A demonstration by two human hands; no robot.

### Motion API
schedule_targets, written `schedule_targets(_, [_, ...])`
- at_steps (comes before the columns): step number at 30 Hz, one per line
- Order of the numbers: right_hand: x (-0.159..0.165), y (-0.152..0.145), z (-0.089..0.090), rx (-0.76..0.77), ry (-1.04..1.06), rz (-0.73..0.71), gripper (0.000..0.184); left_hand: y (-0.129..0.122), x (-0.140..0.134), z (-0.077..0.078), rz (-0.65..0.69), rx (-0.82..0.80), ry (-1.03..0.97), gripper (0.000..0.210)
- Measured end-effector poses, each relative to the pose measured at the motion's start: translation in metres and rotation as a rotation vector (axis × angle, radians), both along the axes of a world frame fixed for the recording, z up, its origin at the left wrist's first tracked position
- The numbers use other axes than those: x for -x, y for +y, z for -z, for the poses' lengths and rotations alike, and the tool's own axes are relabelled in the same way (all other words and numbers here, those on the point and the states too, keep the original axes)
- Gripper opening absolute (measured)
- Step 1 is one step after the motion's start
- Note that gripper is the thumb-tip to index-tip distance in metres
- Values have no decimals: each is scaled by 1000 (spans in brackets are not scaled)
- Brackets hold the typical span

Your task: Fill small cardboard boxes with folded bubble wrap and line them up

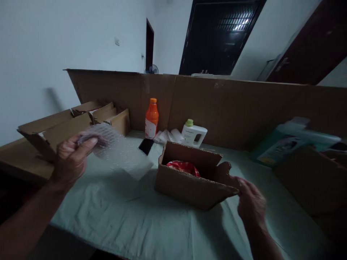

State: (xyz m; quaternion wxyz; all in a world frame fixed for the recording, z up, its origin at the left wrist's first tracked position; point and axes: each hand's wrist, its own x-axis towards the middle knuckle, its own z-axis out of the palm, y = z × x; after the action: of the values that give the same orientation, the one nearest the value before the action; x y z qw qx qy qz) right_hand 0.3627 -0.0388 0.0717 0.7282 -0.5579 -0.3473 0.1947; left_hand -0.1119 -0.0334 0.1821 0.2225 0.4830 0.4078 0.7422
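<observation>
Clock positions are taken from the carton (187, 187), with twelve towards the cardboard screen (217, 108).

Left hand (72, 155), at nine o'clock: thumb and fingers pinch one end of a sheet of clear bubble wrap (119, 151). The sheet trails towards the carton, its free corner short of the carton wall. Whether that corner touches the cloth (135, 216) cannot be told.

Right hand (251, 198), between three and four o'clock: fingers grip the carton's ragged upper edge at its near corner. The carton is uncovered on top, with a red packet (184, 168) inside. Whether its base sits fully flat is unclear.

Surroundings: an orange bottle (152, 117) stands at eleven, a white jug (193, 133) at twelve, a dark flat object (146, 146) at ten. A divided cardboard box (67, 126) lies towards ten; a blue-green container (282, 141) is at two.

Handling findings: the torn edge looks a weak purchase, so a hold lower on the sound wall should steady the carton better. The wrap is best pinched lightly, sparing the bubbles, and spread from both corners before folds set. Its loose end should be kept clear of the ragged cardboard, which could snag it.
</observation>
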Motion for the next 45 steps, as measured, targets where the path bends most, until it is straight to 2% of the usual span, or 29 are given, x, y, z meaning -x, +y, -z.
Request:
schedule_targets(3, [22, -50, -44, -99, -89, 171, 24, -30, 9, -10, 90, 3, 8, 15])
schedule_targets(4, [36, -66, -56, -124, -176, 156, 22, -38, 8, -12, 130, 15, 25, 13])
schedule_targets(5, [54, -81, -66, -158, -279, 87, 21, -45, 5, -13, 173, 30, 56, 12])
schedule_targets(7, [94, -101, -75, -152, -537, -262, 28, -58, -5, -13, 250, 48, 145, 10])
schedule_targets(9, [136, -106, -68, -113, -760, -606, 64, -70, -15, -13, 294, 31, 212, 11])
schedule_targets(10, [156, -103, -60, -100, -808, -715, 81, -76, -19, -15, 306, 23, 238, 10])
schedule_targets(11, [174, -99, -50, -92, -820, -790, 91, -81, -22, -18, 308, 17, 254, 9])
schedule_targets(12, [189, -93, -38, -79, -815, -845, 93, -87, -23, -23, 314, 19, 264, 7])
schedule_targets(13, [201, -88, -27, -55, -811, -880, 81, -91, -22, -29, 338, 25, 273, 7])
schedule_targets(16, [219, -85, 0, 52, -766, -925, 19, -95, -14, -46, 333, 15, 184, 10])
schedule_targets(17, [218, -89, 6, 86, -726, -955, 11, -93, -11, -49, 302, 2, 126, 8])
schedule_targets(18, [213, -95, 11, 116, -675, -994, 14, -88, -9, -49, 265, -1, 71, 6])
schedule_targets(20, [196, -110, 18, 167, -588, -1057, 15, -75, -11, -39, 229, 35, 4, 2])
schedule_targets(22, [172, -121, 22, 207, -546, -1049, 18, -60, -23, -16, 355, 159, 89, 3])
schedule_targets(25, [133, -121, 28, 250, -499, -921, 23, -42, -62, 30, 703, 369, 395, 15])
schedule_targets(27, [110, -112, 30, 302, -485, -807, 23, -32, -95, 58, 877, 403, 514, 21])
schedule_targets(29, [92, -100, 30, 359, -506, -698, 24, -23, -124, 79, 941, 424, 530, 24])
schedule_targets(31, [79, -87, 30, 384, -527, -642, 25, -12, -144, 94, 945, 456, 483, 26])
schedule_targets(34, [70, -67, 31, 389, -516, -626, 24, 10, -159, 105, 879, 461, 410, 26])
schedule_targets(40, [68, -25, 39, 399, -421, -628, 23, 63, -180, 113, 722, 451, 382, 24])
schedule_targets(42, [72, -28, 40, 408, -387, -626, 26, 73, -180, 114, 708, 448, 374, 28])
schedule_targets(45, [89, -61, 40, 441, -270, -693, 32, 77, -163, 111, 716, 433, 412, 31])
